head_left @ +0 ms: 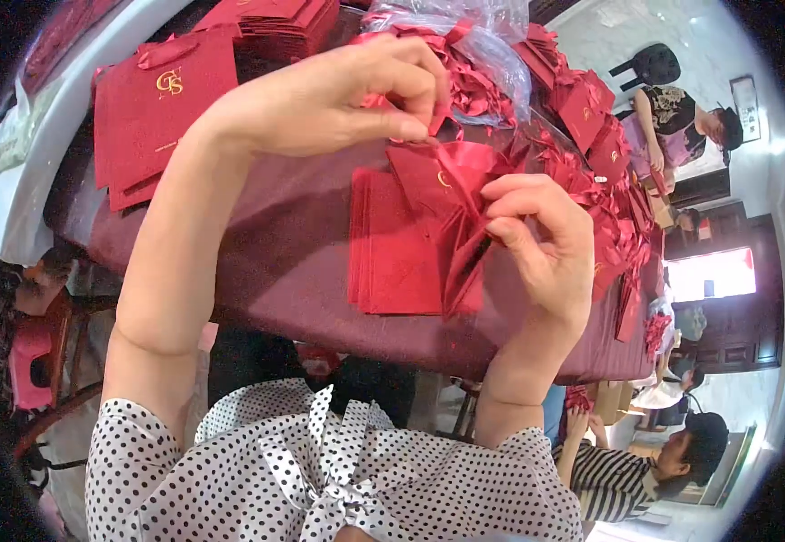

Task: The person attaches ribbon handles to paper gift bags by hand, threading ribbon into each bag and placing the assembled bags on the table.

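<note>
At the near edge is a polka-dot top point(347, 461); to the right sits a person in a striped top point(618, 474). On the dark red tablecloth point(270, 244) lies a stack of flat red bags point(392, 262). Over its right side stands a partly opened red gift bag point(466, 257), its right edge pinched by the right hand point(550, 239). The left hand point(374, 95) curls narrowly at the bag's top; whether it grips a ribbon I cannot tell. Beyond are larger red bags point(153, 126) at left, piled bags point(586, 117) at right, and clear plastic point(496, 45) around red ribbons.
</note>
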Demonstrator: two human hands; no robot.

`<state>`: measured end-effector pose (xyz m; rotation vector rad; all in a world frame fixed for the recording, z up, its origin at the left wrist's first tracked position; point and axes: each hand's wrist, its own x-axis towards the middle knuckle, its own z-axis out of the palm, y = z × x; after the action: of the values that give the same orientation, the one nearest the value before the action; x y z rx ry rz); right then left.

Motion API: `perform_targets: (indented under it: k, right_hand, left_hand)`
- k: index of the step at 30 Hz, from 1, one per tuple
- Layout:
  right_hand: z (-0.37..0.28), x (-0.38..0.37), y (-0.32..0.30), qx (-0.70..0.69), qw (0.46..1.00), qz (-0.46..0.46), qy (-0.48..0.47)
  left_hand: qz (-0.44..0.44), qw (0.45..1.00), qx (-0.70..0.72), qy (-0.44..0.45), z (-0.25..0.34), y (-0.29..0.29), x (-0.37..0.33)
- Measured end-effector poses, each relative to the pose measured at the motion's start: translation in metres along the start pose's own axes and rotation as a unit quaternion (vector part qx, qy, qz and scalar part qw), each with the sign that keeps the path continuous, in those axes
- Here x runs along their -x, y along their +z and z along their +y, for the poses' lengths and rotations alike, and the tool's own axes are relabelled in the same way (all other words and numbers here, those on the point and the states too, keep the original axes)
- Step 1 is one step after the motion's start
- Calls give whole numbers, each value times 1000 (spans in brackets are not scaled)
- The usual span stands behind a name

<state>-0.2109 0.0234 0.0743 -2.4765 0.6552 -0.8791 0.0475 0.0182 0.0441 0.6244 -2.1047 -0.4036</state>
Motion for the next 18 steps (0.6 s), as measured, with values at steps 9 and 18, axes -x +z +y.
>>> perform_targets:
  k: [9, 18]
  right_hand:
    - [10, 8, -13, -100, 990, 97, -18]
    - [10, 1, -12, 141, 988, -4, -67]
  left_hand:
    - [39, 894, 418, -154, 1, 14, -1]
    - [92, 854, 491, -143, -19, 11, 1]
